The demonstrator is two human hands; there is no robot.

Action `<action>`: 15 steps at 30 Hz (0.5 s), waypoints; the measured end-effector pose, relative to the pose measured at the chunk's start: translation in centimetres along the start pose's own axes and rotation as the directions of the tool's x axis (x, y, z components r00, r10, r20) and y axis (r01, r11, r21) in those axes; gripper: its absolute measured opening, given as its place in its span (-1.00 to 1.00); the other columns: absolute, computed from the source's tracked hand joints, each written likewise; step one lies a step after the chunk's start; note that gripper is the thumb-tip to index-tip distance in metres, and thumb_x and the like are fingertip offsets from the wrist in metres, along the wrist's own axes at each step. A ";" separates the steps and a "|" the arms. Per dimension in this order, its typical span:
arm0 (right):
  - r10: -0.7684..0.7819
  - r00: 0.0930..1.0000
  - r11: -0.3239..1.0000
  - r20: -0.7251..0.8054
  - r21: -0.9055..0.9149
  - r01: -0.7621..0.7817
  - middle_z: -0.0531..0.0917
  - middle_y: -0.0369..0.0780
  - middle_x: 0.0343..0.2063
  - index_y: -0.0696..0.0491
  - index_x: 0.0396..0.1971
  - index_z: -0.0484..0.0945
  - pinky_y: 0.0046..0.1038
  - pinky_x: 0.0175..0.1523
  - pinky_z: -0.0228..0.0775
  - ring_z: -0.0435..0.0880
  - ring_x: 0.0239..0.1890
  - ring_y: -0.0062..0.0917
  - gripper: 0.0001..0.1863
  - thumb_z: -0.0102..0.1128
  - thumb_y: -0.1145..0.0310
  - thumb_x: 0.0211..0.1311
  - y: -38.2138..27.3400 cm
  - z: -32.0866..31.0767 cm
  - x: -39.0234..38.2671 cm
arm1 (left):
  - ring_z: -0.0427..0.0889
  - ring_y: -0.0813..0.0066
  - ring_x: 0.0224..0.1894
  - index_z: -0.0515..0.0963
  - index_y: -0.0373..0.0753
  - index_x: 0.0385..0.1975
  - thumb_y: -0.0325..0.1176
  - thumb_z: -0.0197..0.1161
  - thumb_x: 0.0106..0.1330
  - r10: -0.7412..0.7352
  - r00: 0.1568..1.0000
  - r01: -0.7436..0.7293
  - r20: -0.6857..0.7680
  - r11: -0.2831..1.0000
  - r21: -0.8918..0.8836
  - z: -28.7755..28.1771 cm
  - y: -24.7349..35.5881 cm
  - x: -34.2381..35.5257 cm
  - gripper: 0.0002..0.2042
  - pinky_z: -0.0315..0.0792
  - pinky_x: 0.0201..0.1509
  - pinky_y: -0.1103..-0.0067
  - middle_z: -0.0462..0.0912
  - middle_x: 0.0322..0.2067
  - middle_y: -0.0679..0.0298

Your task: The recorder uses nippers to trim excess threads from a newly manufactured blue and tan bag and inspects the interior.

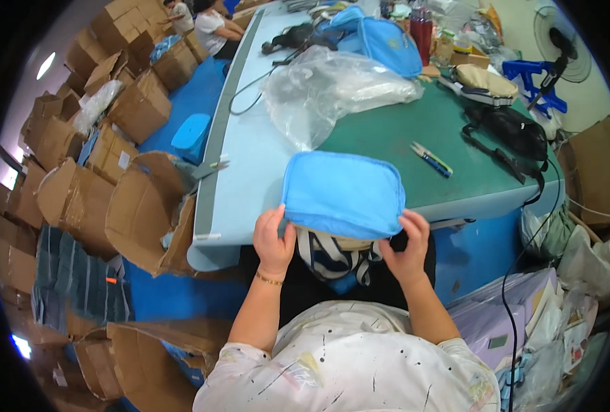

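The left hand (274,242) and right hand (409,248) hold a blue fabric pouch (344,194) (its edges rounded) near its lower corners. Around it, striped straps (317,258) show at six o'clock, snips (431,159) lie at two o'clock, and crumpled clear plastic (325,89) spreads at twelve.

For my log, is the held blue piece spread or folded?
Spread: blue piece shows a broad face between left hand and right hand.

The bag (344,194) is light blue, a rounded rectangle edged with a raised seam, its broad face up. Held at both near corners, it overlaps the table's edge (233,237). Navy-and-white straps (313,254) show beneath it.
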State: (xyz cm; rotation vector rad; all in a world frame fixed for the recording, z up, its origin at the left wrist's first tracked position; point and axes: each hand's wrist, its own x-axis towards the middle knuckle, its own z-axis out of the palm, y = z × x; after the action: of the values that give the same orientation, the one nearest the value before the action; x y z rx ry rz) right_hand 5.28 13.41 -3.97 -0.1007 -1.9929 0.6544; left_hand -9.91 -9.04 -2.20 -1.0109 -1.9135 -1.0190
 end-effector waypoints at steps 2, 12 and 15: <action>-0.030 0.999 1.000 0.043 -0.006 0.030 0.47 -0.11 -0.08 0.05 -0.10 0.45 -0.21 0.08 0.34 0.45 -0.02 -0.14 -0.44 0.39 0.48 -0.25 0.0 0.0 0.5 | 0.51 0.10 -0.24 0.49 -0.32 -0.05 -0.56 0.26 0.07 -0.003 1.000 0.004 0.022 1.000 -0.023 0.1 0.5 0.2 -0.62 0.43 -0.14 0.37 0.54 -0.29 0.08; 0.040 0.994 0.995 0.100 0.088 -0.049 0.50 -0.17 -0.15 0.03 -0.16 0.53 -0.20 0.11 0.27 0.38 0.02 -0.15 -0.43 0.49 0.27 -0.30 -1.7 -1.5 2.5 | 0.38 0.17 -0.24 0.46 -0.30 -0.33 -0.50 0.20 -0.04 -0.260 0.958 0.281 0.122 0.937 -0.209 -0.4 5.4 2.8 -0.78 0.38 -0.03 0.36 0.35 -0.33 0.11; 0.098 0.992 0.989 0.081 0.099 -0.106 0.44 -0.15 -0.10 0.02 -0.15 0.51 -0.17 0.14 0.24 0.35 0.05 -0.14 -0.41 0.49 0.29 -0.34 -2.5 -1.3 2.4 | 0.34 0.13 -0.17 0.46 -0.28 -0.34 -0.45 0.23 -0.07 -0.143 0.986 0.154 0.085 0.978 -0.138 -0.3 7.0 2.8 -0.75 0.36 0.00 0.30 0.32 -0.29 0.08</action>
State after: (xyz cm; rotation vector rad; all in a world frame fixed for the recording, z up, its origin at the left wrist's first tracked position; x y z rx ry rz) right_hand 5.63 12.61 -0.39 -0.1174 -2.0330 0.8367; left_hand -4.92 -5.86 2.39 -1.0101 -2.0249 -1.2355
